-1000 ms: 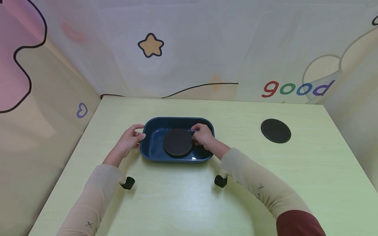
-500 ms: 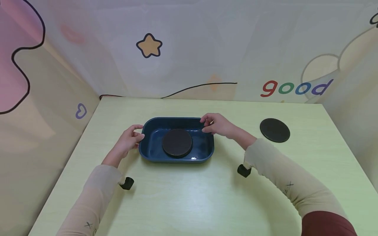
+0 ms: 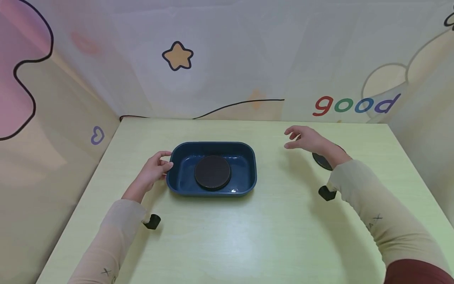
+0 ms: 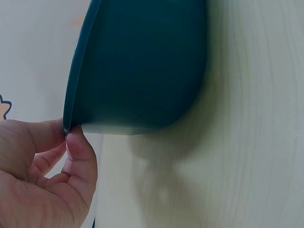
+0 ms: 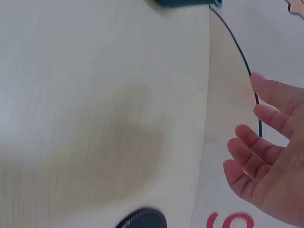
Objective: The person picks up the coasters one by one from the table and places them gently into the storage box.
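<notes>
A dark blue rectangular tray point(image 3: 213, 144) sits mid-table with a black round disc point(image 3: 213, 172) lying flat inside it. My left hand point(image 3: 166, 161) pinches the tray's left rim between thumb and fingers; the left wrist view shows the thumb point(image 4: 80, 145) under the rim of the tray point(image 4: 142, 66). My right hand point(image 3: 295, 140) hovers open above the table, right of the tray, fingers relaxed and holding nothing point(image 5: 263, 147). A second black disc point(image 3: 319, 161) lies on the table under that wrist, mostly hidden by it; its edge point(image 5: 142, 220) shows in the right wrist view.
The pale green table point(image 3: 227, 236) is walled by printed cloth panels at the back and both sides. A small black wrist camera point(image 3: 152, 221) hangs under the left sleeve, and a second black camera point(image 3: 327, 193) under the right sleeve.
My right hand let go of the disc in the tray, lifted out and moved right, past the tray's rim to above the second disc. The left hand stayed on the tray rim.
</notes>
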`<control>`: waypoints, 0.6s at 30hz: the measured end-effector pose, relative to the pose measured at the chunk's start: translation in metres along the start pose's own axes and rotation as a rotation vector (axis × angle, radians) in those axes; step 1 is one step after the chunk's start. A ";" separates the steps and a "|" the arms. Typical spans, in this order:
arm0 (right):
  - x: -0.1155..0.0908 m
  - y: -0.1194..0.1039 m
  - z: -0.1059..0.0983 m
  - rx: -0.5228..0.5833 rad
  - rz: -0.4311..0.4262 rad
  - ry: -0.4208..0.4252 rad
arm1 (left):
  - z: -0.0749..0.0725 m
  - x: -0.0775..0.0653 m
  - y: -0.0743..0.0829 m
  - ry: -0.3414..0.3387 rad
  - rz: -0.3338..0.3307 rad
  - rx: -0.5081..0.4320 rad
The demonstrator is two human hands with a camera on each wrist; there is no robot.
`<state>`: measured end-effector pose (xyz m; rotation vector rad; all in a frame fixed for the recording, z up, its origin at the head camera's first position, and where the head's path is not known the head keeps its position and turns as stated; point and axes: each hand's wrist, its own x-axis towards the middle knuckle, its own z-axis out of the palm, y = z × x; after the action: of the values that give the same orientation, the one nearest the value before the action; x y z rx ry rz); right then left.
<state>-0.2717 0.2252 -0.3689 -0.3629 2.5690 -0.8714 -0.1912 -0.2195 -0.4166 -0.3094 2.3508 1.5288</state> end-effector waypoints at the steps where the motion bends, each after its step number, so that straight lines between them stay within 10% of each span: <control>1: -0.001 0.005 -0.003 -0.012 0.011 0.005 | 0.000 0.000 0.000 0.001 0.000 0.001; 18: -0.017 0.084 -0.029 -0.014 0.188 0.037 | -0.001 0.000 -0.001 0.001 0.014 0.000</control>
<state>-0.2793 0.3113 -0.3960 -0.1077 2.5929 -0.7996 -0.1907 -0.2205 -0.4175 -0.2944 2.3586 1.5354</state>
